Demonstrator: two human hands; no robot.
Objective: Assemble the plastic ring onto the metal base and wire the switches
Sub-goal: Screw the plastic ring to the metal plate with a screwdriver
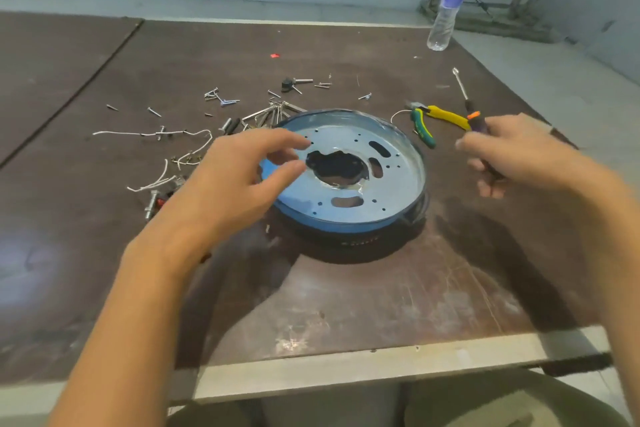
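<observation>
The metal base (391, 184) lies mid-surface (346, 305) on top of a dark ring (360, 241). The left hand (235, 180) hangs over the base's left edge, fingers loosely spread and holding nothing. To the right, the right hand (512, 152) grips a screwdriver (475, 120), just near of the yellow pliers (446, 116). Loose screws (221, 99) lie scattered far left.

You will find a clear water bottle (446, 7) standing upright at the far right corner of the brown desk (346, 295). Yellow-and-green pliers (445, 115) lie flat on the desk. A small red scrap (274, 55) lies farther back, well apart from them.
</observation>
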